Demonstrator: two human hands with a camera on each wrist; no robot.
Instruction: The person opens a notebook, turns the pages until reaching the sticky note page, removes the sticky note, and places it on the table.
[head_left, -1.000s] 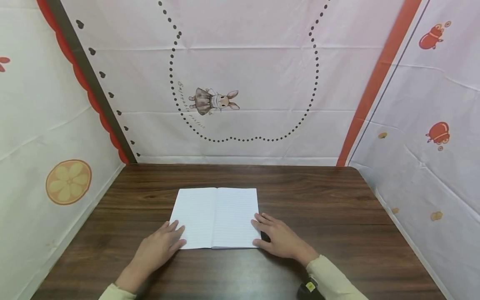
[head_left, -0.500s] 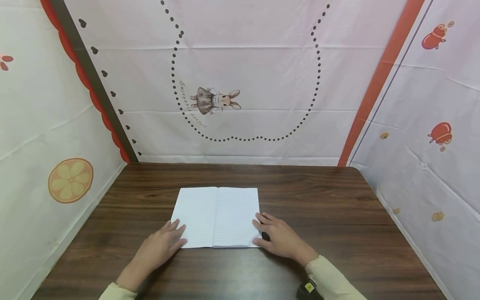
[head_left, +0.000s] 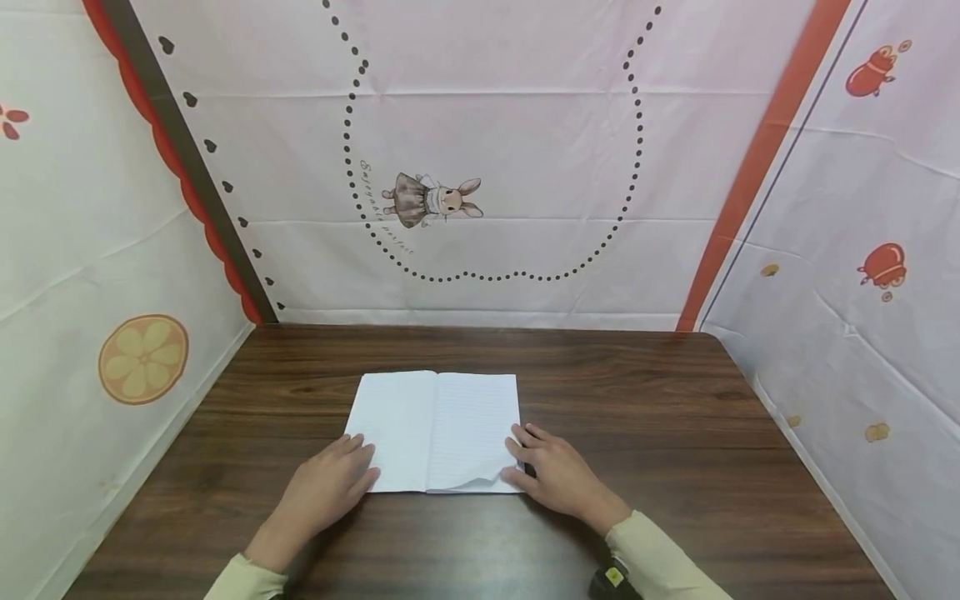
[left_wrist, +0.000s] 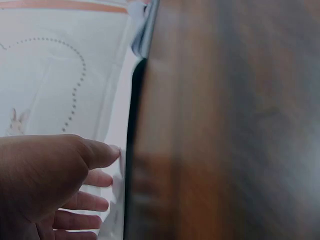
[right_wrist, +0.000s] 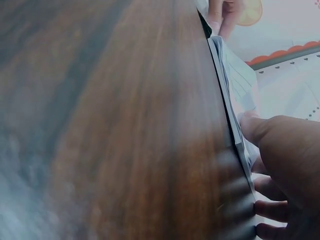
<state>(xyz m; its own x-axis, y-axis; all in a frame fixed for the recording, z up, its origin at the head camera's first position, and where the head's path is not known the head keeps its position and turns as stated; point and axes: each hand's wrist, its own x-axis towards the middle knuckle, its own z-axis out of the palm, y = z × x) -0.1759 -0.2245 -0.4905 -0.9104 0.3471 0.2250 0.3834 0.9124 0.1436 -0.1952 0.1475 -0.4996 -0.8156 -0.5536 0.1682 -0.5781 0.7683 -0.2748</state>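
A notebook lies spread open on the brown table, its right page ruled with faint lines. My left hand rests on the lower left edge of the left page with its fingers extended. At the opposite side, my right hand rests along the lower right edge, fingers spread. Its thumb touches the lower right page corner, where a sheet bulges up in a fold. The right wrist view shows the thumb against the bulging sheet above the page stack. In the left wrist view, the left thumb lies on the page border.
The dark wood table extends around the notebook. White printed cloth stands behind it and on both sides. A black device with a yellow mark is at the right wrist.
The lower edge of the right page has lifted and buckled beside my right thumb, which has shifted slightly left. My left hand has slid slightly right along the notebook.
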